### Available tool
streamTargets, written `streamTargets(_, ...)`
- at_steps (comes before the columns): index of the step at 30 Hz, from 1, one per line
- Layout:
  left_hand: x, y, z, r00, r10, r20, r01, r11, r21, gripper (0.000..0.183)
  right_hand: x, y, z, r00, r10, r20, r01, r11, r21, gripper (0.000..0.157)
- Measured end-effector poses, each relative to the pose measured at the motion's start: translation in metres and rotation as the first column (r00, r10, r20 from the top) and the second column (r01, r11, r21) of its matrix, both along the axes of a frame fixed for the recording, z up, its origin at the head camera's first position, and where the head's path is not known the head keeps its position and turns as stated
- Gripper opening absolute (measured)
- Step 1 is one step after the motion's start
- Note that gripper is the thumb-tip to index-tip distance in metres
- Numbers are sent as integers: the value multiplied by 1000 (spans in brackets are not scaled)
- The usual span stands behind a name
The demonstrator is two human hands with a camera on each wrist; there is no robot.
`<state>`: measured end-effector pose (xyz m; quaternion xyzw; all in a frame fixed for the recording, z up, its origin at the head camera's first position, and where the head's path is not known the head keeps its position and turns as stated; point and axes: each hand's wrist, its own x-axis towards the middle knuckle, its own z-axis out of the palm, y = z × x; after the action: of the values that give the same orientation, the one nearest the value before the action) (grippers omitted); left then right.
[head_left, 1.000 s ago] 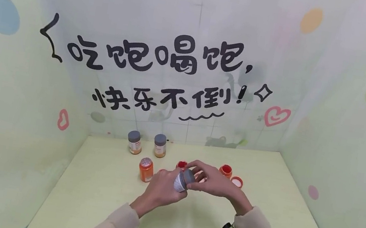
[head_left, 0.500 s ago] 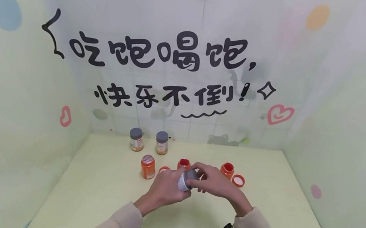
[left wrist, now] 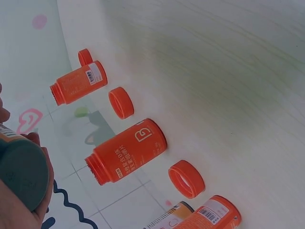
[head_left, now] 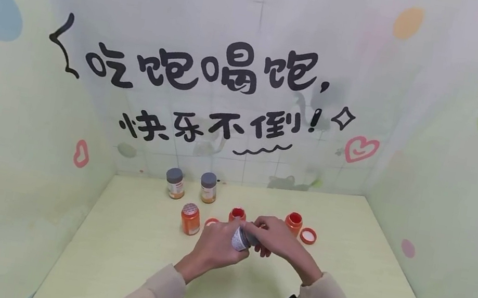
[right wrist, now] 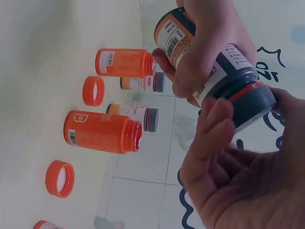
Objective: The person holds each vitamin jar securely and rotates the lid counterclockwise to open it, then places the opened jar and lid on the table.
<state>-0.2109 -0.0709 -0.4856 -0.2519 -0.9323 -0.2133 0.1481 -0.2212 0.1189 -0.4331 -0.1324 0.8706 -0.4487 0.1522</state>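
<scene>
My left hand [head_left: 215,248] grips a supplement bottle [head_left: 239,240] with a white label, held tilted above the table. At its upper end is a dark grey screw cap [right wrist: 255,109] with an orange band. In the right wrist view, the fingertips and thumb of my right hand [right wrist: 238,176] hold the cap from opposite sides. From the head view, the right hand [head_left: 278,239] hides much of the cap. A round dark end of the bottle [left wrist: 24,174] shows at the left edge of the left wrist view.
Beyond the hands stand two open orange bottles [head_left: 294,223] [left wrist: 126,151] and an orange one with a silver seal [head_left: 190,219]. Orange caps [head_left: 308,236] [left wrist: 187,179] lie beside them. Two grey-capped bottles [head_left: 175,184] [head_left: 208,189] stand by the printed back wall.
My right hand has rolled over the grey cap, its fingers drawing in and covering more of it. The left hand keeps its grip on the bottle, and the head view has shifted slightly.
</scene>
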Motion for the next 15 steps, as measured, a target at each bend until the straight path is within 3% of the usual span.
streamTargets(6, 2, 0, 0, 1000, 4, -21, -4, 1000, 2, 40, 0, 6, 4, 988, 153, -29, -155, 987, -44, 26)
streamTargets(11, 3, 1, -2, 1000, 0, -13, 1, 1000, 27, 46, 0, 12, 9, 958, 260, -117, -262, 965, 1, 31)
streamTargets(15, 2, 2, -2, 1000, -2, 8, 2, 999, 36, 48, 0, 15, 12, 937, 300, -178, -304, 953, 9, 35)
